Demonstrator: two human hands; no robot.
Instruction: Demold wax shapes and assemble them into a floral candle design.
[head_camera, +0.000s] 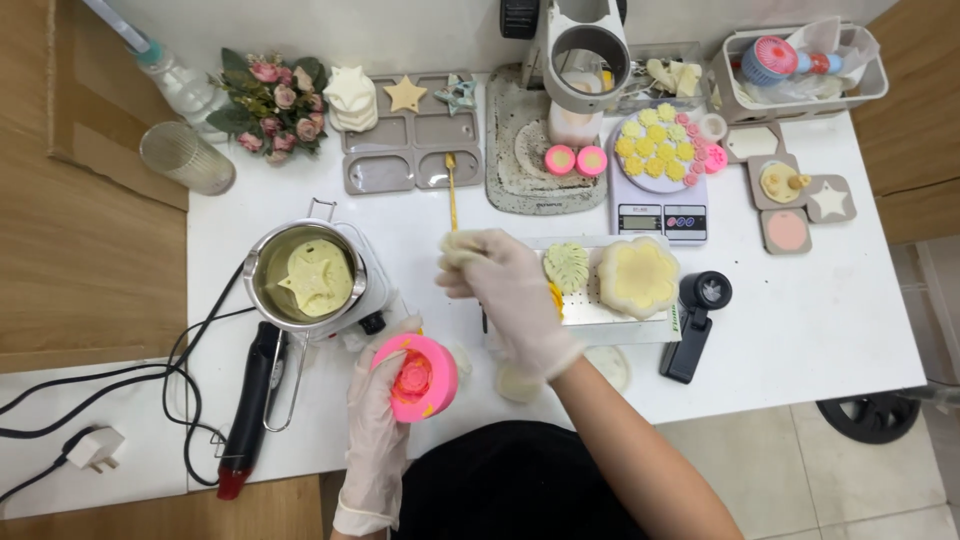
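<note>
My left hand (378, 425), in a white glove, holds a round pink silicone mould (417, 377) with a red and yellow flower shape inside, near the table's front edge. My right hand (505, 295), also gloved, is closed around the lower end of a thin yellow stick (451, 185) that points away from me toward the grey mould tray (410, 150). To the left stands a small metal pot (305, 277) of pale yellow wax with a solid star-shaped lump in it. Right of my hand, a metal tray (600, 315) carries a green leaf shape (567, 266) and a cream flower shape (638, 275).
A digital scale (660, 215) holds a plate of small yellow and pink flowers. A black heat gun (250, 410) and cables lie at the left. A black device (695, 320) lies right of the tray. Glass, spray bottle, flower bunch, white basket and small moulds line the back.
</note>
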